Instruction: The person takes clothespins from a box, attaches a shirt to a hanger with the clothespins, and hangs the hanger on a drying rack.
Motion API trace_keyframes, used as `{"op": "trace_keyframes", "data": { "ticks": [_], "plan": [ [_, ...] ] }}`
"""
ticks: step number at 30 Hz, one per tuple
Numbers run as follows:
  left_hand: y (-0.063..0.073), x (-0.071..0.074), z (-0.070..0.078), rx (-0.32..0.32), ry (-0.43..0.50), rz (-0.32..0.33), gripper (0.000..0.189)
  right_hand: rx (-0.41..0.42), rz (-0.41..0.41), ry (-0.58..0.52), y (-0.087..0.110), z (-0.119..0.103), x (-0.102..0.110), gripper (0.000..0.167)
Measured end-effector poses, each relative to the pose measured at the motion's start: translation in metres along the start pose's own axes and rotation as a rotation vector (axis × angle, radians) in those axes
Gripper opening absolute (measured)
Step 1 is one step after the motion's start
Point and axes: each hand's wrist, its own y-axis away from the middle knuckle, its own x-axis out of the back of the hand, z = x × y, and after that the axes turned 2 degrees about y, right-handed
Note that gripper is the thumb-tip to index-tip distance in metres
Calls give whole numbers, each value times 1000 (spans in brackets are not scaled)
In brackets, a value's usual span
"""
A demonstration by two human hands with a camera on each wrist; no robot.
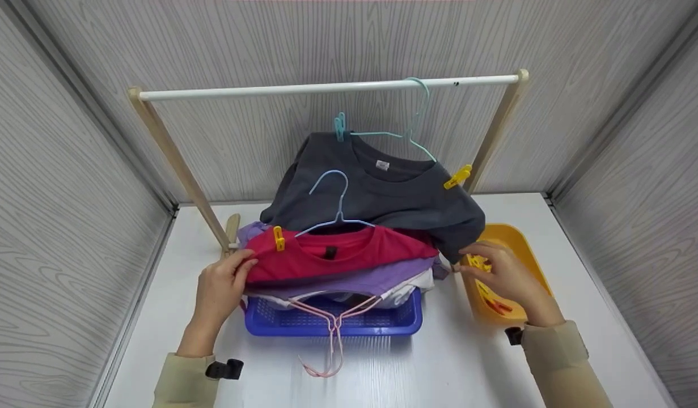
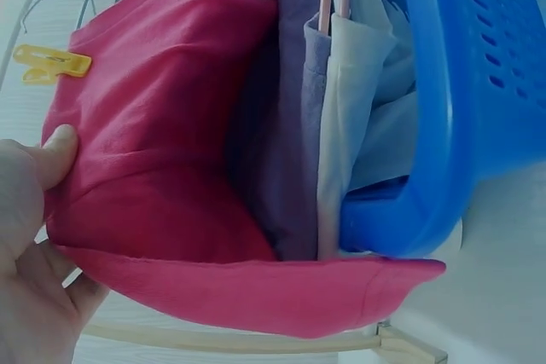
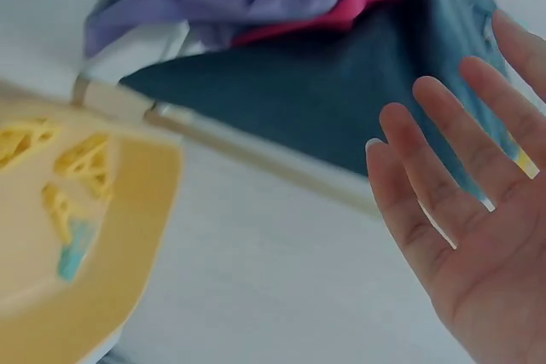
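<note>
Head view is showing me the two hands well apart: the left hand [image 1: 221,283] is pinching the sleeve end of a red shirt [image 1: 337,263], while the right hand [image 1: 510,277] is reaching over a yellow tray [image 1: 531,255] with fingers spread, near a gray shirt [image 1: 394,195]; I cannot tell whether it is touching. The red shirt is lying over purple and white clothes at the blue basket [image 1: 331,330], with a yellow clip [image 1: 278,239] and a blue hanger [image 1: 340,218] at its neckline. Behind, the gray shirt is hanging from the white rail [image 1: 326,88].
</note>
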Motion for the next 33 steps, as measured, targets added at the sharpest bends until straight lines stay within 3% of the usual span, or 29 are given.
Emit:
{"op": "trace_keyframes", "data": {
  "ticks": [5,13,17,26,33],
  "plan": [
    [1,-1,1,81,106,-29,13,-84,-41,-8,4,21,7,34],
    [2,-4,1,137,221,-18,12,-194,-72,-4,5,52,18,34],
    [2,-4,2,166,269,-10,11,-254,-126,32,5,68,19,33],
    [1,-5,2,152,294,1,10,-363,-347,124,-3,97,7,38],
    [2,-6,0,151,301,-4,9,-422,-439,144,-5,110,3,39]
  ]
}}
